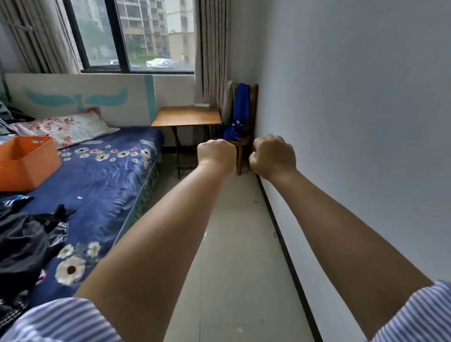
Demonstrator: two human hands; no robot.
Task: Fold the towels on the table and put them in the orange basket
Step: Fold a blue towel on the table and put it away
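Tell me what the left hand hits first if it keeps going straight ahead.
Probably the wooden chair draped with blue cloth, directly beyond the left hand. The folding table stands just left of that line; depth is unclear.

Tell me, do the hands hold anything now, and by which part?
Nothing is held. The left hand and the right hand are both closed fists in the air, empty.

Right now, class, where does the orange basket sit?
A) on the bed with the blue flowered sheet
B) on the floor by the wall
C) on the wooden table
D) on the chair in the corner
A: the orange basket rests on the bed, left of both hands, away from the wooden table.
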